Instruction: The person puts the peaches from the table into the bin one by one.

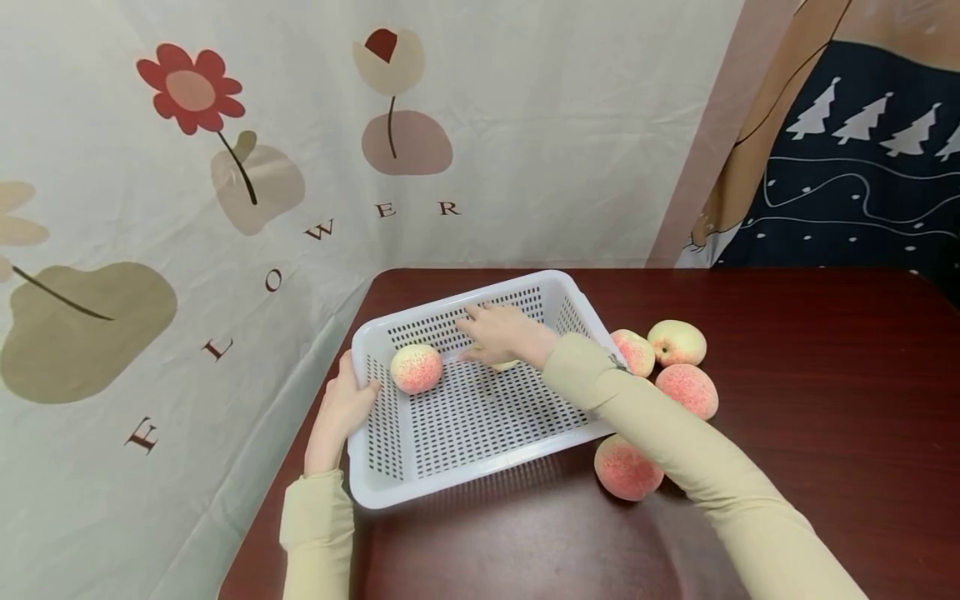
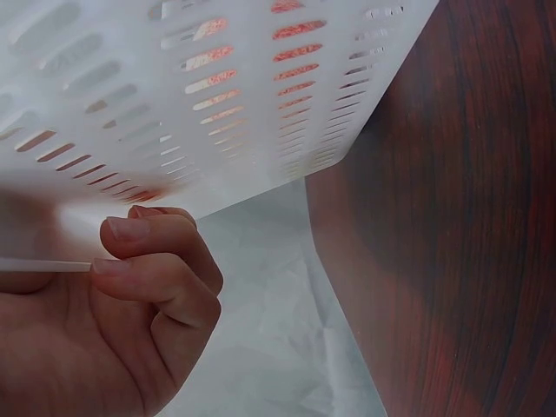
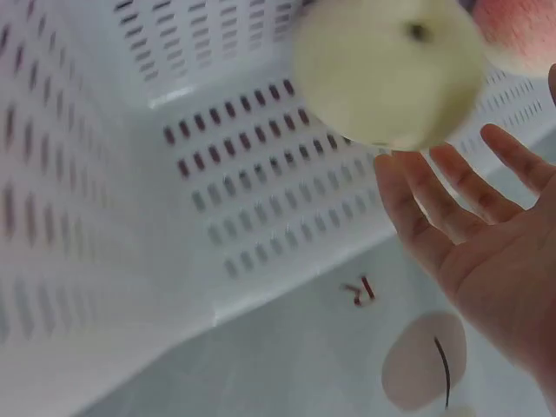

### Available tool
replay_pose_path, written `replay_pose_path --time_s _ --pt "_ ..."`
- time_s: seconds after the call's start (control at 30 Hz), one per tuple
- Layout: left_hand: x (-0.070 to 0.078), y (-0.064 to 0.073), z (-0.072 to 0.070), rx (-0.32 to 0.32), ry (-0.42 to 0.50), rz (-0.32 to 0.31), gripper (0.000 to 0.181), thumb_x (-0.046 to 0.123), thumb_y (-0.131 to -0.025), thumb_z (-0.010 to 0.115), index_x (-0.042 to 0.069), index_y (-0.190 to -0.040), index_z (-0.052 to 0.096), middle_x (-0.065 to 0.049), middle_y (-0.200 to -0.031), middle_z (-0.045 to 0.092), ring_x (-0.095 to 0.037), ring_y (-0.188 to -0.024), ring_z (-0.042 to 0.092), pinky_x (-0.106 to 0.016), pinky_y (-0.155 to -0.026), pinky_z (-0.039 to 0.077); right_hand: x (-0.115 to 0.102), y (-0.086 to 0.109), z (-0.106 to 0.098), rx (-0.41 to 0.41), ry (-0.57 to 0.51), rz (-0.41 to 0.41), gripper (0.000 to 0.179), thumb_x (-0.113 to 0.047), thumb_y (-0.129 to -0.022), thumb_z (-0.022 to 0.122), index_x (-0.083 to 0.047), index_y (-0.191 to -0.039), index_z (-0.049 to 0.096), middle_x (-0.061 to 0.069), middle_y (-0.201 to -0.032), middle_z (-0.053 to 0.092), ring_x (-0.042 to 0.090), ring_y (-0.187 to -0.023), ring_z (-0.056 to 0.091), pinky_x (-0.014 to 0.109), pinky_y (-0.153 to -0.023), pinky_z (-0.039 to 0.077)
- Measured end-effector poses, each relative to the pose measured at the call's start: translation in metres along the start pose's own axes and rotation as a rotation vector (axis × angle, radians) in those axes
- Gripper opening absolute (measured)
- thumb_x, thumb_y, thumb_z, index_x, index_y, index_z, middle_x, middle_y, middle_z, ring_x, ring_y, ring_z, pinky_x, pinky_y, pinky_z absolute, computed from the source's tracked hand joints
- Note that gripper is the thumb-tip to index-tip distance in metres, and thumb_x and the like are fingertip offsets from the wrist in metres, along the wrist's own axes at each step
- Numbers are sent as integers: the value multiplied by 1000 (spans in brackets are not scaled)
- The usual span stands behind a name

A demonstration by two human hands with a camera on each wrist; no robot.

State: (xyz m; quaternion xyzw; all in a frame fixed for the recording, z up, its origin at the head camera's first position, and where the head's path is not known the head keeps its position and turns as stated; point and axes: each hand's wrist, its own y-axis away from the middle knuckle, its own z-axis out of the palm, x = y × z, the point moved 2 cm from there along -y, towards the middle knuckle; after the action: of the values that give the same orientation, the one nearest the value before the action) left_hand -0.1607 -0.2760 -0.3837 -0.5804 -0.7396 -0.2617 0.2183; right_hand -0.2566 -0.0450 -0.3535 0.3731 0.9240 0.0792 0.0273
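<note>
A white perforated plastic basket [image 1: 472,427] is tilted on the dark red table. My left hand [image 1: 347,407] grips its left rim, with the fingers curled under the edge in the left wrist view. A pink and yellow peach [image 1: 417,369] lies inside, toward that end. Over the basket's middle reaches my right hand [image 1: 501,332], its fingers spread and loosely bent. Just off those fingertips in the right wrist view is a pale yellow peach [image 3: 391,78], mostly hidden under the hand in the head view.
Right of the basket several more peaches lie on the table: a pink one [image 1: 687,391], a yellow one [image 1: 677,342], one against the basket's corner [image 1: 633,352], and a red one [image 1: 628,468] near my right sleeve. A flower-printed curtain [image 1: 525,167] hangs behind.
</note>
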Motion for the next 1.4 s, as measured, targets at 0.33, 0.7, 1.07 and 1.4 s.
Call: replay_pose_path --time_s 0.33,0.7,1.07,1.4 --pt "0 0 0 -4 12 -3 68 16 -95 45 7 -151 7 -32 -106 60 -28 -71 70 -35 -55 59 43 51 -31 176 -69 67 52 -47 -94 51 -13 -133 49 11 -125 50 29 -104 58 41 -85 54" --pt "1 1 0 -9 17 -10 68 16 -95 44 7 -151 6 -32 -105 60 -27 -70 70 -36 -56 59 112 116 -23 234 -157 241 49 -42 -94 55 -10 -130 52 16 -125 50 37 -107 56 54 -85 51" --pt "1 2 0 -18 33 -18 67 16 -95 44 8 -151 7 -31 -104 61 -26 -69 70 -36 -54 58 168 172 33 69 -280 369 56 -44 -90 58 -8 -133 49 24 -133 45 42 -115 51 61 -85 49" --pt "-1 0 1 -21 34 -20 67 17 -95 43 9 -151 7 -30 -105 61 -25 -69 70 -35 -55 59 185 191 64 33 -404 367 67 -54 -82 64 -8 -129 52 19 -117 52 27 -89 54 35 -64 45"
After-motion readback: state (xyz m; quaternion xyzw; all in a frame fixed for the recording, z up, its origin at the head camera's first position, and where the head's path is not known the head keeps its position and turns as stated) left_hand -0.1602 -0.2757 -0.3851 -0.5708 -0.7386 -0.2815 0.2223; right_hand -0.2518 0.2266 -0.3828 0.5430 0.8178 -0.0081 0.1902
